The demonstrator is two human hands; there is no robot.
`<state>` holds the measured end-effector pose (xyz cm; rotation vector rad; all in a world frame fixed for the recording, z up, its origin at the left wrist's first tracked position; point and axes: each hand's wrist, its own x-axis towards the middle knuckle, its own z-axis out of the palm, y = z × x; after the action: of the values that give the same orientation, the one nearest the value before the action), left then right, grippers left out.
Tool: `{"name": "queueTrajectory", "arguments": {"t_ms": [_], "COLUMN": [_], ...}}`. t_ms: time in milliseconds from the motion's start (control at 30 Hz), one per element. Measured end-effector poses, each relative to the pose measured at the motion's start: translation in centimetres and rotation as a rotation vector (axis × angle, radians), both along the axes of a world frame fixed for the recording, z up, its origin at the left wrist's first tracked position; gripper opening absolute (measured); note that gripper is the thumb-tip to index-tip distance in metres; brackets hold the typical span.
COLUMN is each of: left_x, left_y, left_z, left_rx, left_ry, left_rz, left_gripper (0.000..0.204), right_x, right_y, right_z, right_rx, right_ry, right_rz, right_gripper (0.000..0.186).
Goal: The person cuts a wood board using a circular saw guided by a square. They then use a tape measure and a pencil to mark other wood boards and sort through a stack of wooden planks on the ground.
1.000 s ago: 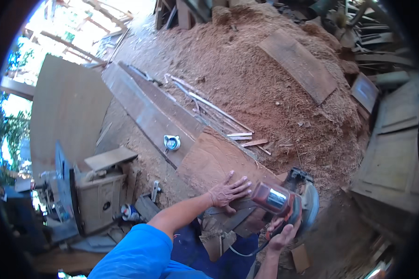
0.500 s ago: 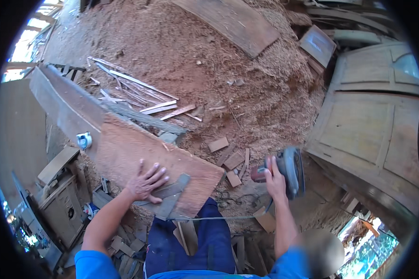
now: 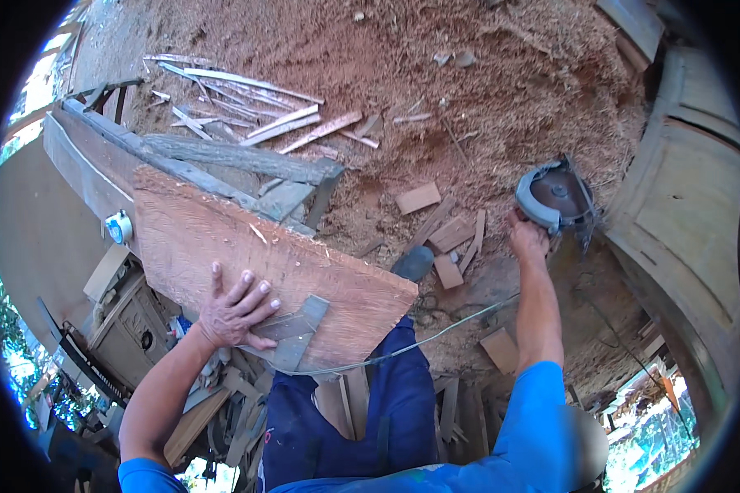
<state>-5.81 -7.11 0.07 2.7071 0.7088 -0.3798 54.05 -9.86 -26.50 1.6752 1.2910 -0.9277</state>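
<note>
My left hand [image 3: 237, 314] lies flat with spread fingers on a reddish wooden board [image 3: 197, 238], which slants across in front of my lap. Beside its thumb, a grey flat T-shaped piece [image 3: 302, 333] rests on the board's near edge. Held out to the right, off the board, is a circular saw [image 3: 557, 193] with its round blade side turned up. My right hand [image 3: 529, 236] is closed on it, though the grip itself is mostly hidden. A thin cord [image 3: 460, 319] crosses from the board's near edge toward my right forearm.
Thin wood strips [image 3: 255, 107] lie on shavings [image 3: 501, 99] beyond the board. Small wood blocks [image 3: 419, 199] are scattered between board and saw. A panelled wooden door [image 3: 682, 189] stands on the right. A small round white-and-blue object [image 3: 118, 227] sits at the board's left end.
My right hand has carried the circular saw forward and to the right, turning it so its blade side shows. The left hand stays flat on the board. The whole view has shifted.
</note>
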Motion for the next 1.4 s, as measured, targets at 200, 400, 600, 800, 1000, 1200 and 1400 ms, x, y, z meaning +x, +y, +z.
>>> {"name": "queueTrajectory", "arguments": {"t_ms": [200, 400, 600, 800, 1000, 1200, 1400], "left_x": [0.2, -0.2, 0.2, -0.2, 1.6, 1.7, 2.8], "left_y": [0.0, -0.6, -0.1, -0.2, 0.7, 0.0, -0.3], "left_z": [-0.5, 0.3, -0.5, -0.1, 0.3, 1.0, 2.1], "left_rx": [0.035, 0.012, 0.031, 0.069, 0.073, 0.077, 0.074], "left_ry": [-0.086, -0.06, -0.086, -0.096, -0.11, -0.113, -0.134], "left_rz": [0.026, 0.036, 0.016, -0.035, -0.041, -0.036, -0.008], "left_gripper": [0.089, 0.087, 0.087, 0.098, 0.101, 0.102, 0.093], "right_x": [-0.2, -4.0, -12.8, -26.0, -29.5, -34.5, -44.7], "right_y": [-3.2, -2.1, -7.0, -17.0, -27.3, -23.2, -30.1], "right_z": [-5.1, -4.3, 1.3, 19.1, 19.3, 20.9, 21.0], "right_rx": [0.179, 0.108, 0.663, 0.136, 0.056, -0.182, 0.117], "right_ry": [-0.069, -0.127, 0.441, 1.211, 0.742, 0.914, 1.014], "right_rz": [0.103, -0.027, 0.235, -0.327, 0.054, -0.19, -0.848], "right_gripper": [0.059, 0.061, 0.027, 0.024, 0.038, 0.064, 0.058]}}
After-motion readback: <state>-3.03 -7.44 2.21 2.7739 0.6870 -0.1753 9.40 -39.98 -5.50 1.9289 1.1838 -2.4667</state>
